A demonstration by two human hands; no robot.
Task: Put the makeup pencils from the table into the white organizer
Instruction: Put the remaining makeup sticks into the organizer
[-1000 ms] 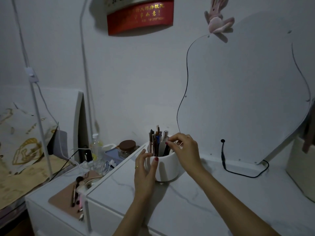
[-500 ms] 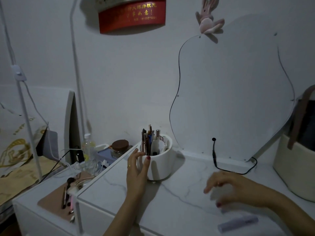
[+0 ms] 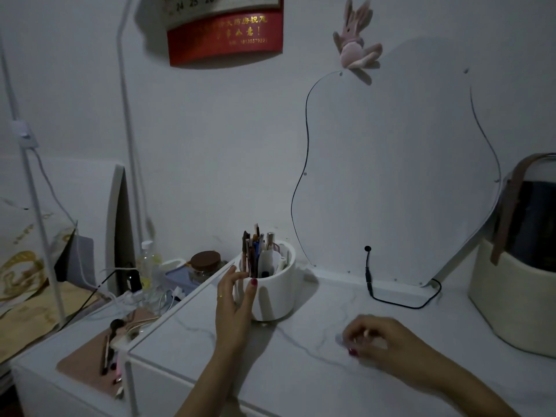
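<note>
**Picking a thin pencil off a slick table**

The left hand (image 3: 233, 299) braces the organizer (image 3: 272, 288), fingers spread on its wall. The right hand (image 3: 376, 341) pinches a pale pencil (image 3: 341, 339) flat on the table (image 3: 301, 371). It is probably light, stiff and prone to rolling; grip mid-barrel.

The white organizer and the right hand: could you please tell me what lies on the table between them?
Nothing: the head view shows only bare marbled table between the white organizer and the right hand.

Bare forearms, red-painted nails, thin ring on left hand (image 3: 233, 308)
</note>
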